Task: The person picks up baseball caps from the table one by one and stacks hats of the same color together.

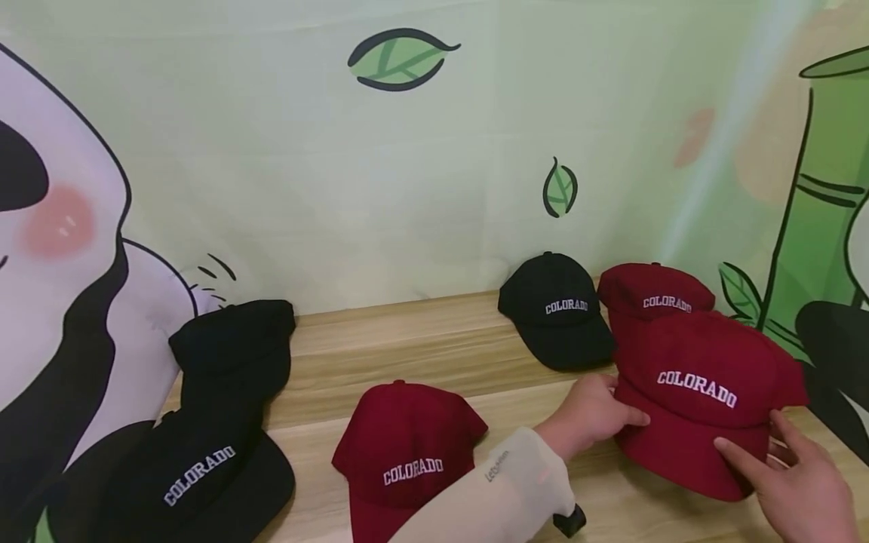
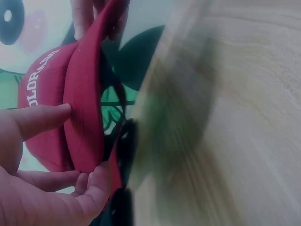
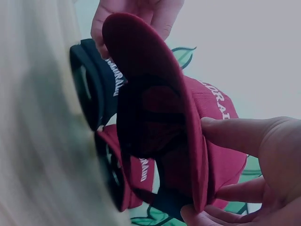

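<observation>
Surface [image 1: 394, 339]: wood-grained, caps spread about.
Held red cap [image 1: 702, 422]: right side, raised off the wood, in front of rear red cap [image 1: 652, 283]; best steered level, grips light and even, lest the brim [image 1: 686, 456] crease.
Crown [image 3: 155, 117]: hollow, open below, dark inside; no other container seen.
Left hand [image 1: 594, 415]: pinching one brim edge.
Right hand [image 1: 804, 479]: pinching the opposite edge.

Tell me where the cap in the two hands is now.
In the head view, the held cap is at the right, between the left hand and the right hand, partly covering another red cap behind it.
</observation>
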Tool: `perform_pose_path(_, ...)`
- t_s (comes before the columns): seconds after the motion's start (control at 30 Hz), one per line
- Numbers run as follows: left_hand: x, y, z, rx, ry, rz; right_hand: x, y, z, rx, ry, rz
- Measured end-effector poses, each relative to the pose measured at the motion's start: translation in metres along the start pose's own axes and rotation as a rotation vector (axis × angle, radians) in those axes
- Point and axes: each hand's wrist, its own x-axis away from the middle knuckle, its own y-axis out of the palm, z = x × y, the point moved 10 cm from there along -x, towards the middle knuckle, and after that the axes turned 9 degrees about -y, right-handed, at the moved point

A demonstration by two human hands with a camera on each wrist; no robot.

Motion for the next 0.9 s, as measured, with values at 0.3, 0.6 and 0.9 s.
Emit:
perform_pose_path(0.3, 0.019, -0.027, 0.009, 0.064, 0.048, -0.021, 0.009, -0.005, -0.033, -0.019, -0.082, 0.029)
perform_pose_path(0.6, 0.035, -0.067, 0.007, -0.072, 0.108, 0.083, 0.017, 0.011, -0.061, -0.076, -0.159, 0.005)
perform_pose_path(0.9, 0.065, -0.111, 0.005, -0.212, 0.158, 0.198, 0.028, 0.034, -0.097, -0.113, -0.235, -0.019)
